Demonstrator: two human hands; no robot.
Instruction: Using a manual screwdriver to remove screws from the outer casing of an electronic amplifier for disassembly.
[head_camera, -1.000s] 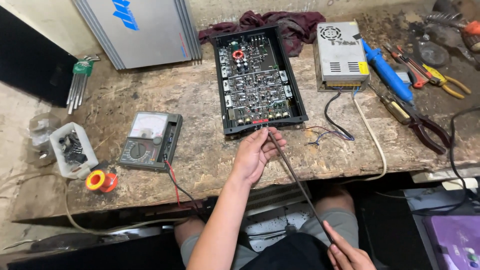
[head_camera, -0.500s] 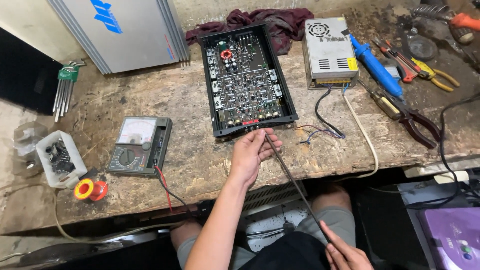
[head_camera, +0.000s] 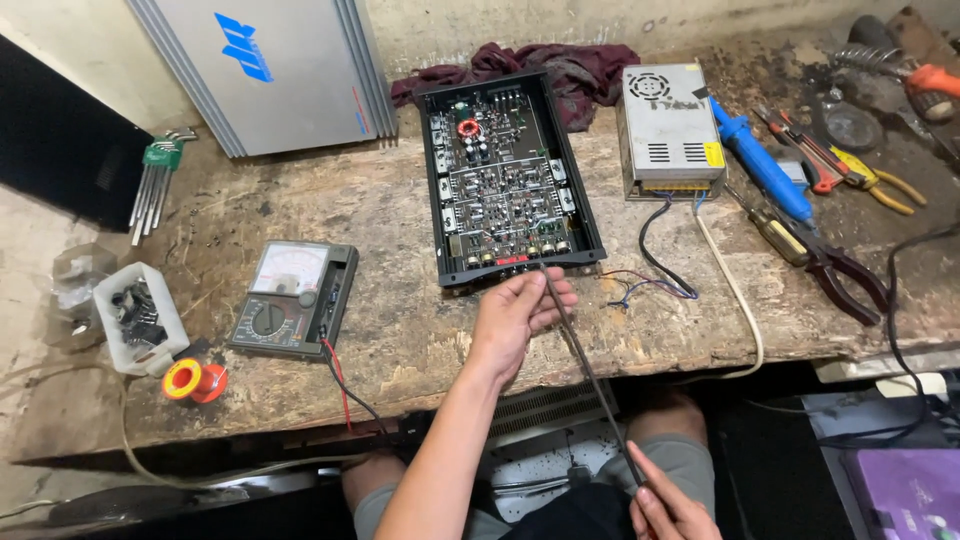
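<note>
Left hand (head_camera: 520, 315) slightly nearer board (head_camera: 505, 180)

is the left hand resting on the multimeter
No, the left hand pinches a thin dark lead by the open circuit board, apart from the multimeter.

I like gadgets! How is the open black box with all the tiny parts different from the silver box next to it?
The black box lies open, showing a circuit board crowded with small parts; the silver box is closed, with vent slots and a fan grille. The black box is longer and bigger; the silver one is shorter. The left hand is beside the black box; no hand is near the silver one. Both sit on the wooden bench.
</note>
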